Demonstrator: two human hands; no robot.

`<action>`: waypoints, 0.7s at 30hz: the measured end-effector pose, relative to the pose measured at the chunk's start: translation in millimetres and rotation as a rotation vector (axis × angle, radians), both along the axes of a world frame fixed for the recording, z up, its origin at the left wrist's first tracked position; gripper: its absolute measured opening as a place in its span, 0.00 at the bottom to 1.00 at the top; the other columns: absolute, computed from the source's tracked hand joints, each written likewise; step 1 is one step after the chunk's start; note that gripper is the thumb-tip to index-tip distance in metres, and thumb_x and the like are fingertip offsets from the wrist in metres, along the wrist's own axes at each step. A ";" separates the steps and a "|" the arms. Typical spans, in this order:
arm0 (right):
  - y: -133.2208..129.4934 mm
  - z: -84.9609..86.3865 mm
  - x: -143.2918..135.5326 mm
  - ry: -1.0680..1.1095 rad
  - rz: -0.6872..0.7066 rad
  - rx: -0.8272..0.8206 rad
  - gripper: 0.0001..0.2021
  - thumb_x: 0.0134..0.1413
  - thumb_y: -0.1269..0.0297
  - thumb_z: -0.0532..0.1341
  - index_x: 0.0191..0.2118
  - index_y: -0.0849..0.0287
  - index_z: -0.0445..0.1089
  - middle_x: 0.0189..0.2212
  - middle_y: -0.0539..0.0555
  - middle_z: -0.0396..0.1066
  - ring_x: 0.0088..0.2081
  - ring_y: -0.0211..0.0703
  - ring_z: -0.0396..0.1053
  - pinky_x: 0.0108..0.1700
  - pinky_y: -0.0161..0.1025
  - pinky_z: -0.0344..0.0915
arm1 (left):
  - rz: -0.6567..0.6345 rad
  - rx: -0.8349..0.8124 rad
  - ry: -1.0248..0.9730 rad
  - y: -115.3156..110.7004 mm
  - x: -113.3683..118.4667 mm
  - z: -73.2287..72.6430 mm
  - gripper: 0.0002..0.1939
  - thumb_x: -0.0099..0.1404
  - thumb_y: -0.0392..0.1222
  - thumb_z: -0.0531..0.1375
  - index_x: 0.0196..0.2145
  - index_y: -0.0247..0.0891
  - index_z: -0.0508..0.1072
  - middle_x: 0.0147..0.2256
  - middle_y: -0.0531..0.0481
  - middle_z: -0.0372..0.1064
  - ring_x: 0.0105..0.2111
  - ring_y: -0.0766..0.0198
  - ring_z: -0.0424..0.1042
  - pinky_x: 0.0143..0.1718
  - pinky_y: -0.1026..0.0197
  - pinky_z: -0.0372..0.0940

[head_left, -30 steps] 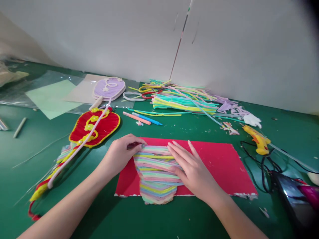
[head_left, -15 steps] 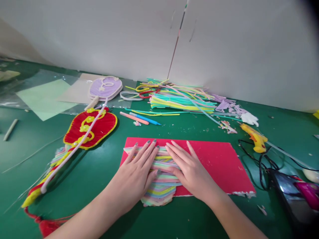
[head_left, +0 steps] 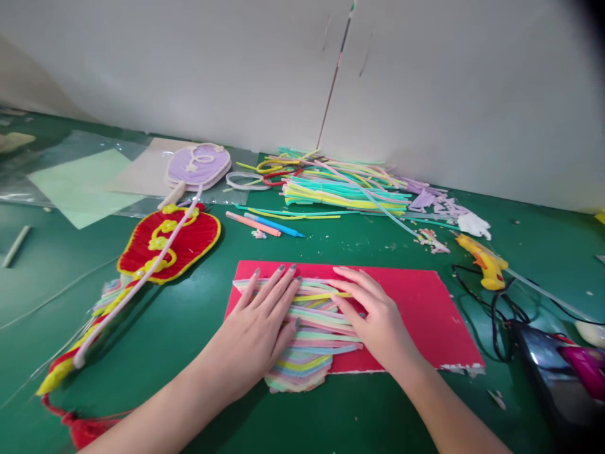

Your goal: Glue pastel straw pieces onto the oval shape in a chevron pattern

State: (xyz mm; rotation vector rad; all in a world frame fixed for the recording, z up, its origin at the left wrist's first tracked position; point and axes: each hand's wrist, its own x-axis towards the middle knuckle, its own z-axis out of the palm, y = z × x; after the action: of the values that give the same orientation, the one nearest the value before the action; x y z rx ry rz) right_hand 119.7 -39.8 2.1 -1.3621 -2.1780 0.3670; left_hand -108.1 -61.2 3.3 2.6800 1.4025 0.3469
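Pastel striped strips lie side by side across a red board, above a rounded striped piece that hangs over its front edge. My left hand rests flat on the left part of the strips, fingers stretched out. At their right ends is my right hand, its fingers curved and its thumb and fingertips around the end of a yellow strip. Part of the strips is hidden under my left hand.
A red fan with yellow trim lies left, below a purple fan. Behind the board are two markers and bundled fuzzy sticks. A yellow glue gun, its cord and a dark device lie right.
My right hand has shifted right and its fingers have curled, uncovering more of the strips' right ends. My left hand stays flat in nearly the same place.
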 end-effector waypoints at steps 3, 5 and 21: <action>0.5 -1.3 1.2 0.013 0.005 0.027 0.14 0.61 0.62 0.56 0.50 0.52 0.71 0.51 0.53 0.70 0.55 0.46 0.66 0.60 0.53 0.62 | 0.006 -0.014 -0.005 1.1 0.7 1.2 0.26 0.71 0.45 0.45 0.65 0.37 0.52 0.64 0.44 0.51 0.63 0.54 0.51 0.63 0.42 0.46; -0.1 -1.3 0.7 0.007 0.019 0.037 0.14 0.62 0.62 0.55 0.51 0.51 0.70 0.51 0.52 0.70 0.55 0.46 0.66 0.60 0.54 0.61 | 0.007 -0.016 -0.025 1.7 1.0 2.6 0.25 0.71 0.44 0.46 0.64 0.38 0.54 0.63 0.44 0.53 0.63 0.54 0.52 0.63 0.41 0.45; 0.1 0.1 -1.7 -0.063 0.080 0.043 0.16 0.63 0.67 0.53 0.54 0.54 0.67 0.53 0.51 0.69 0.57 0.43 0.63 0.61 0.54 0.58 | 0.003 -0.046 -0.039 2.2 0.2 4.6 0.23 0.71 0.40 0.44 0.62 0.37 0.58 0.62 0.45 0.55 0.63 0.55 0.53 0.63 0.41 0.45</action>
State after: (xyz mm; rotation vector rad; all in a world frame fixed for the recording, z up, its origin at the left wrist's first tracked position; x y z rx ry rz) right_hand 118.0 -39.6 2.2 -1.2821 -2.2835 0.3086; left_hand -107.9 -58.9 7.9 2.6208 1.3860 0.3613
